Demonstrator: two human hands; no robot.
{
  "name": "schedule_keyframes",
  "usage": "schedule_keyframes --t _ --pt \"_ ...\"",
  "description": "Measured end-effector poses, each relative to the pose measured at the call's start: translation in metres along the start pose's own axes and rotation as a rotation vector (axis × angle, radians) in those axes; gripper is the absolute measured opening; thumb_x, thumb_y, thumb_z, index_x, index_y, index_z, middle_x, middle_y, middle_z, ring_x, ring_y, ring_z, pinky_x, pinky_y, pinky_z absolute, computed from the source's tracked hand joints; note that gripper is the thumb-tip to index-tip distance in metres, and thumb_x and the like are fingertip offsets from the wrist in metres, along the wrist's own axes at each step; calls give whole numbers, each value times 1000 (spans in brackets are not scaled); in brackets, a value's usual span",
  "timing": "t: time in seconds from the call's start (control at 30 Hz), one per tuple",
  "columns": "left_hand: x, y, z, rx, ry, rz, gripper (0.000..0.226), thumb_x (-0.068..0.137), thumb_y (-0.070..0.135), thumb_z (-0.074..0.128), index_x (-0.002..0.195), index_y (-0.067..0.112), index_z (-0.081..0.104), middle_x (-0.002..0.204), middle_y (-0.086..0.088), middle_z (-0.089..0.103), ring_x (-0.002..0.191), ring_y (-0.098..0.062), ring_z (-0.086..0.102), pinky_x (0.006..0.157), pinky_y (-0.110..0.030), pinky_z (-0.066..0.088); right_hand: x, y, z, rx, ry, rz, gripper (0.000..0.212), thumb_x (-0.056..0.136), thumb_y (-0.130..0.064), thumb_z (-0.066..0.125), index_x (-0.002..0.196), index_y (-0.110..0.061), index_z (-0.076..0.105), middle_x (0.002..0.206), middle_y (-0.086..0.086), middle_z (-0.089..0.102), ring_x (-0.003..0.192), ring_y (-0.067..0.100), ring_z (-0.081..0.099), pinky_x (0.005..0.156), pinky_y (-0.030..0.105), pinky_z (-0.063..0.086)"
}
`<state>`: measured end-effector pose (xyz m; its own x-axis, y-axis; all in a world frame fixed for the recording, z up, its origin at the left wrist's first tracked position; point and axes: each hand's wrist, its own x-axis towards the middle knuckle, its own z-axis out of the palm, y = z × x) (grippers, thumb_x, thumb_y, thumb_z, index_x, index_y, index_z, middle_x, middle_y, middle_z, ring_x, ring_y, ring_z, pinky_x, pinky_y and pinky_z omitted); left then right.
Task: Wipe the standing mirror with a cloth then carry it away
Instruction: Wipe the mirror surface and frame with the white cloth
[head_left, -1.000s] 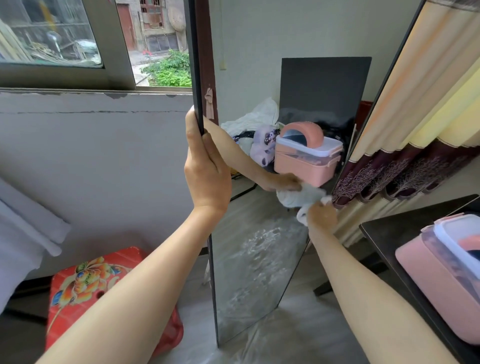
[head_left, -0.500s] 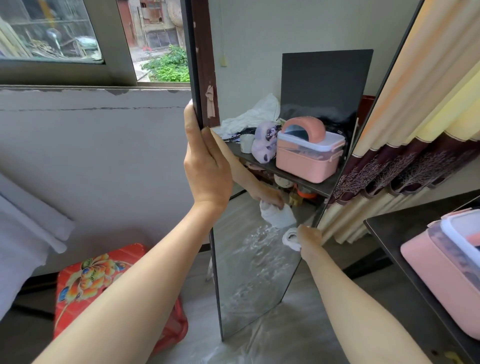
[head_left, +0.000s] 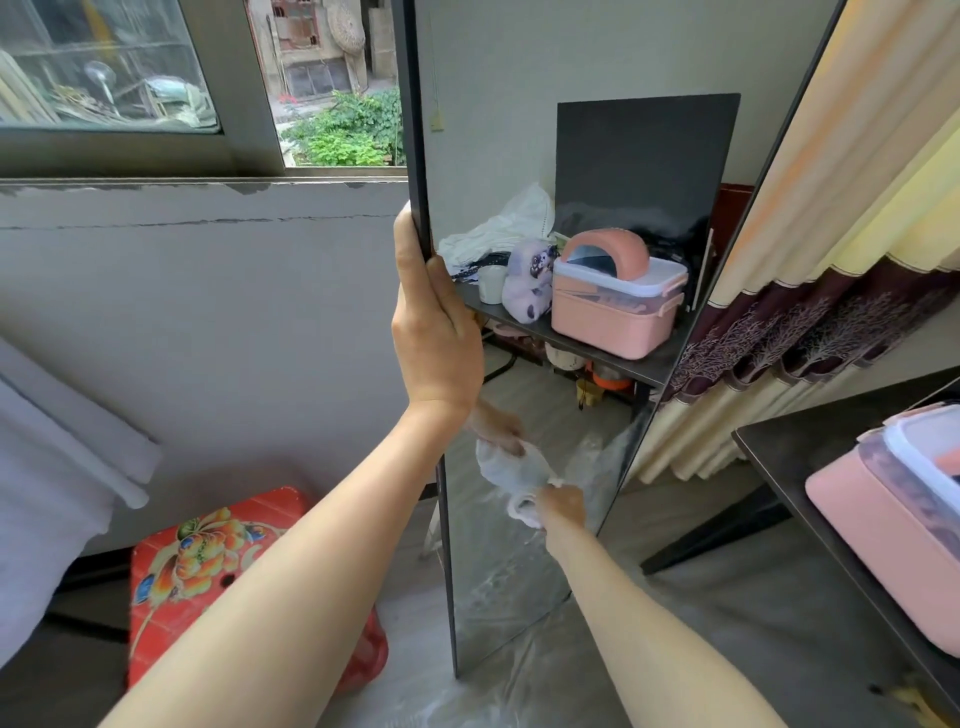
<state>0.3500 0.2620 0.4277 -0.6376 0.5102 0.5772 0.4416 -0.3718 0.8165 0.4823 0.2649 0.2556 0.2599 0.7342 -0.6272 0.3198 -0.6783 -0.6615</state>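
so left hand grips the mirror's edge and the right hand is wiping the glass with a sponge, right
Not quite. In the head view the right hand presses a white cloth, not a sponge, against the glass. The rest is right: the left hand grips the mirror by its dark edge.

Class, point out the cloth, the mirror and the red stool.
cloth (head_left: 521, 512): head view, bunched white part beside the fingers
mirror (head_left: 498, 582): head view, lower glass
red stool (head_left: 208, 551): head view, flowered seat
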Motion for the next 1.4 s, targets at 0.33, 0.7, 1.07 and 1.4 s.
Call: schedule_keyframes --t 0.33,0.7,1.07,1.4 --pt "-2 5 -9 -51 -96 -32 49 95 23 30 142 10 27 105 -4 66 75 -24 53 63 -22 38 -75 -45 14 342 354 -891 52 97 -14 37 145 -12 17 136 -4 35 118 -11 30 91 -8 18" --pt "17 -7 -38 -177 -297 -129 47 98 11 35 143 4 23 129 16 41 110 22 36 90 4 25 -72 5 46 133 58 -198 48 96 -11 34 143 -8 25 141 21 41 125 36 44 103 39 37" --pt "26 1 -48 -228 -475 -248 43 97 9 40 139 2 32 126 10 40 107 18 38 89 1 32 -104 -18 77 278 184 -718 53 97 -11 36 146 -11 16 146 -8 19 132 -3 22 103 1 21" --pt "30 8 -60 -304 -522 -365 42 98 11 38 140 8 32 138 -17 46 128 -29 44 106 -51 35 -71 19 47 124 229 -129 35 93 -10 42 123 7 49 126 27 55 114 38 54 94 40 45"
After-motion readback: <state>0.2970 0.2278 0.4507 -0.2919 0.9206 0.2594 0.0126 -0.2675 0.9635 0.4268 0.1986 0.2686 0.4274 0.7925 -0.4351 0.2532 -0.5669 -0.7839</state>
